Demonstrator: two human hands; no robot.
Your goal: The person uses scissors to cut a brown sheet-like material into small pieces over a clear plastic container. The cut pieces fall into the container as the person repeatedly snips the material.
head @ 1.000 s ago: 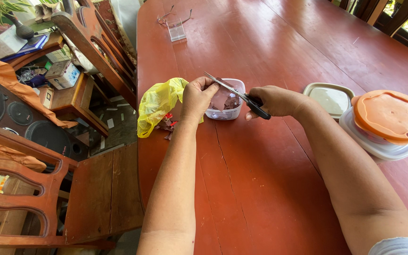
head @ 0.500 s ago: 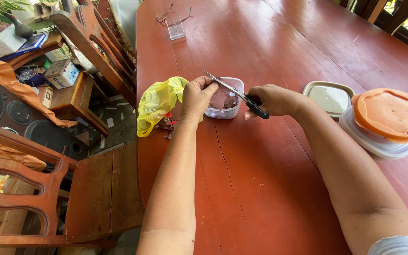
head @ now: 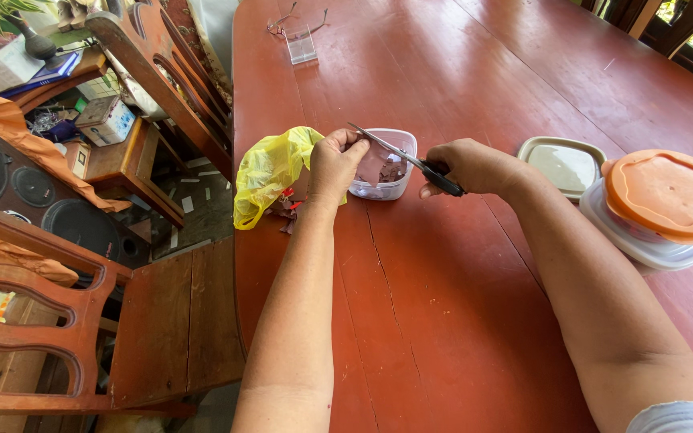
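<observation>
A small clear tub (head: 385,164) sits on the red wooden counter (head: 443,321), not far in from the counter's left edge. Above the tub, the left hand (head: 334,164) pinches a thin brownish piece (head: 372,164) between thumb and fingers, closed tight on it. The right hand (head: 475,167), just right of the tub, grips the dark handles of scissors (head: 411,159); the blades reach left across the tub's rim to the piece, slightly parted as far as can be seen. More brown bits lie inside the tub.

Left of the tub, a yellow bag (head: 270,168) lies crumpled, overhanging the counter's edge, with small red and brown scraps (head: 286,210) below it. Right of the tub, past the right hand, a pale square lid (head: 563,164) lies flat, and beyond it stands a round container (head: 659,208) with an orange lid, touching or nearly touching the square lid. These two close off the room to the right of the right forearm.

Far behind the tub, near the counter's top-left corner, lie glasses (head: 294,18) and a small clear box (head: 301,46). The wide stretch of counter between them and the tub is bare, as is the near side of the tub between the forearms. Beyond the left edge stand wooden chairs (head: 122,321).
</observation>
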